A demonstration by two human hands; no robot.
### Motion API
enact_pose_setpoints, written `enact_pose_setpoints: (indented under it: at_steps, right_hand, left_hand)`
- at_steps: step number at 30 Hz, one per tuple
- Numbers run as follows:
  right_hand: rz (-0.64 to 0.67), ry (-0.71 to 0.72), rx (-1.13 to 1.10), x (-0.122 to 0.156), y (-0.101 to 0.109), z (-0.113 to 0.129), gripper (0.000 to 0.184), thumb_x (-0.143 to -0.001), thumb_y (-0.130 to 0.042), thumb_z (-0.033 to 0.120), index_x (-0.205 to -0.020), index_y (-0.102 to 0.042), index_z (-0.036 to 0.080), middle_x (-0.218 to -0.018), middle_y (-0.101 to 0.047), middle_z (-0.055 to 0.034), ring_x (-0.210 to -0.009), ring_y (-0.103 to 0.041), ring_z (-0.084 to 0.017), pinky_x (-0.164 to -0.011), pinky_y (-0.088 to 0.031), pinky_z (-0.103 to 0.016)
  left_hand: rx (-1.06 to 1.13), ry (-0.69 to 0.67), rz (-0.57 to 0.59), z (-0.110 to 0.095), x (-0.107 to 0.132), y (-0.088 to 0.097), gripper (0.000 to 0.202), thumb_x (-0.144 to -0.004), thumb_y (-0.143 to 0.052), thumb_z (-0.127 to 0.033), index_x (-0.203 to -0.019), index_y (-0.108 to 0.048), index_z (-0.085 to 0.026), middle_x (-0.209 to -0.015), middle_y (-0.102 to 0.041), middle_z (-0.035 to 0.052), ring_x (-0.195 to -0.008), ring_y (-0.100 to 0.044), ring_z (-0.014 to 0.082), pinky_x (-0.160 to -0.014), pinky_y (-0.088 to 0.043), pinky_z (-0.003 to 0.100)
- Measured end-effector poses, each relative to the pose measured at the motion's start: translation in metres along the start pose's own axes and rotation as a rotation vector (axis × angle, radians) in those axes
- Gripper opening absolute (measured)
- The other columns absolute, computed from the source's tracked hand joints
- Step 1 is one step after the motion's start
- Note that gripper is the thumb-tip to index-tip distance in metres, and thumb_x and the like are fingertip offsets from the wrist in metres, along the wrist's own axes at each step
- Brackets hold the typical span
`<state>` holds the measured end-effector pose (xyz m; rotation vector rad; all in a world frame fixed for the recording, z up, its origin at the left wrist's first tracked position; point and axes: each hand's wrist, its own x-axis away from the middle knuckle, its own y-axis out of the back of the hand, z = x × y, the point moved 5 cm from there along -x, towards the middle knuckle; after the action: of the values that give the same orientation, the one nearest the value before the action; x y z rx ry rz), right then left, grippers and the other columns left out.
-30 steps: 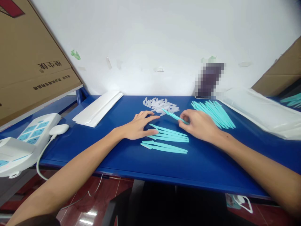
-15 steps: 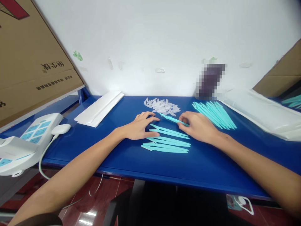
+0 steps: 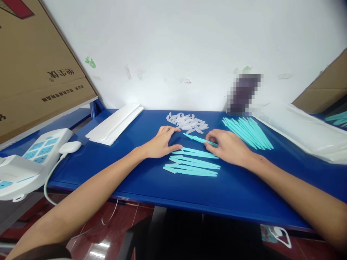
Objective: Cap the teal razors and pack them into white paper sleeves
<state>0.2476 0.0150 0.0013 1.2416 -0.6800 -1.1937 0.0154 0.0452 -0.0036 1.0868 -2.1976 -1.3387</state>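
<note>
My right hand (image 3: 227, 146) pinches one end of a teal plastic stick (image 3: 199, 139), which points left just above the blue table (image 3: 121, 166). My left hand (image 3: 161, 142) rests on the table with fingers stretched out, its thumb touching the top of a row of several teal sticks (image 3: 193, 162) laid side by side. Its fingertips reach toward a heap of small clear plastic caps (image 3: 187, 122). A larger pile of teal sticks (image 3: 248, 131) lies to the right of my right hand.
A stack of white bags (image 3: 114, 124) lies at the back left. A large white plastic bag (image 3: 300, 131) lies at the right. A white machine (image 3: 29, 159) with a cable stands at the left edge. Cardboard boxes (image 3: 32, 68) lean at both sides.
The held stick has come down and left toward the laid row. My left hand has shifted slightly toward the caps. The laid sticks have been pushed closer together.
</note>
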Motion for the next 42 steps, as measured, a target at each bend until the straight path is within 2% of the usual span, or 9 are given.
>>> enact_pose_setpoints:
  at_steps: [4, 7, 13, 19, 24, 30, 35, 38, 42]
  right_hand:
    - [0.004, 0.06, -0.043, 0.001, -0.001, 0.003, 0.017, -0.091, -0.055, 0.036, -0.09, -0.065, 0.022, -0.088, -0.065, -0.0029, -0.074, -0.058, -0.018, -0.064, -0.039, -0.031]
    - [0.015, 0.108, -0.093, 0.001, -0.003, 0.006, 0.02, -0.093, -0.054, 0.036, -0.092, -0.066, 0.021, -0.089, -0.064, -0.0041, -0.076, -0.058, -0.019, -0.066, -0.04, -0.032]
    - [0.035, 0.198, -0.197, 0.001, -0.005, 0.014, 0.023, -0.095, -0.055, 0.039, -0.096, -0.069, 0.021, -0.092, -0.065, -0.0067, -0.084, -0.059, -0.022, -0.072, -0.044, -0.034]
    - [0.047, 0.205, -0.243, 0.002, -0.005, 0.018, 0.031, -0.098, -0.05, 0.044, -0.098, -0.071, 0.022, -0.092, -0.065, -0.0067, -0.087, -0.059, -0.022, -0.074, -0.044, -0.035]
    - [0.043, 0.19, -0.225, 0.001, -0.006, 0.016, 0.026, -0.097, -0.051, 0.04, -0.097, -0.071, 0.022, -0.093, -0.065, -0.0065, -0.088, -0.059, -0.022, -0.074, -0.044, -0.034]
    - [0.03, 0.148, -0.175, -0.001, -0.007, 0.014, 0.026, -0.097, -0.052, 0.04, -0.099, -0.07, 0.021, -0.093, -0.065, -0.0074, -0.086, -0.06, -0.022, -0.069, -0.042, -0.033]
    - [0.051, 0.169, -0.17, -0.001, -0.006, 0.017, 0.03, -0.099, -0.047, 0.04, -0.101, -0.071, 0.022, -0.093, -0.065, -0.0069, -0.084, -0.06, -0.021, -0.069, -0.042, -0.032]
    - [0.013, 0.132, -0.082, -0.003, 0.0, 0.007, 0.033, -0.1, -0.043, 0.039, -0.1, -0.071, 0.022, -0.095, -0.067, -0.0075, -0.082, -0.061, -0.021, -0.068, -0.042, -0.033]
    - [-0.136, -0.112, 0.239, -0.006, 0.021, -0.035, 0.033, -0.098, -0.044, 0.036, -0.105, -0.071, 0.018, -0.106, -0.068, -0.0145, -0.082, -0.063, -0.026, -0.062, -0.037, -0.036]
  left_hand:
    - [-0.001, -0.025, -0.015, 0.0, 0.001, 0.0, 0.07, -0.092, -0.057, -0.061, -0.148, -0.04, -0.024, -0.146, -0.044, 0.0146, -0.14, -0.033, 0.0347, -0.114, -0.036, 0.053]
    - [-0.001, -0.06, -0.045, -0.002, 0.002, 0.001, 0.065, -0.094, -0.054, -0.061, -0.149, -0.041, -0.027, -0.145, -0.044, 0.014, -0.138, -0.036, 0.0342, -0.113, -0.036, 0.055]
    - [-0.066, -0.172, -0.094, -0.013, 0.003, 0.004, 0.042, -0.1, -0.05, -0.05, -0.135, -0.057, -0.029, -0.144, -0.046, 0.0121, -0.14, -0.035, 0.0328, -0.115, -0.033, 0.058]
    - [-0.119, -0.263, -0.105, -0.017, 0.005, 0.007, 0.031, -0.1, -0.052, -0.041, -0.125, -0.065, -0.028, -0.142, -0.048, 0.0103, -0.137, -0.038, 0.0312, -0.115, -0.032, 0.057]
    - [-0.153, -0.32, -0.056, -0.02, 0.007, 0.006, 0.029, -0.099, -0.054, -0.042, -0.118, -0.071, -0.028, -0.141, -0.05, 0.0097, -0.135, -0.04, 0.0316, -0.111, -0.035, 0.055]
    - [-0.196, -0.309, 0.018, -0.021, 0.006, 0.003, 0.036, -0.099, -0.054, -0.046, -0.128, -0.069, -0.033, -0.147, -0.047, 0.0093, -0.136, -0.039, 0.0346, -0.11, -0.035, 0.056]
    - [-0.204, -0.263, 0.05, -0.017, 0.005, 0.003, 0.04, -0.101, -0.047, -0.05, -0.132, -0.067, -0.036, -0.148, -0.048, 0.0089, -0.136, -0.039, 0.0349, -0.11, -0.034, 0.058]
    - [-0.179, -0.266, 0.065, -0.017, 0.007, 0.004, 0.041, -0.1, -0.049, -0.053, -0.133, -0.066, -0.038, -0.152, -0.045, 0.0082, -0.137, -0.037, 0.0357, -0.111, -0.033, 0.059]
    - [-0.165, -0.274, 0.08, -0.018, 0.008, 0.005, 0.04, -0.099, -0.051, -0.054, -0.131, -0.068, -0.037, -0.154, -0.044, 0.0073, -0.139, -0.037, 0.0363, -0.112, -0.032, 0.06]
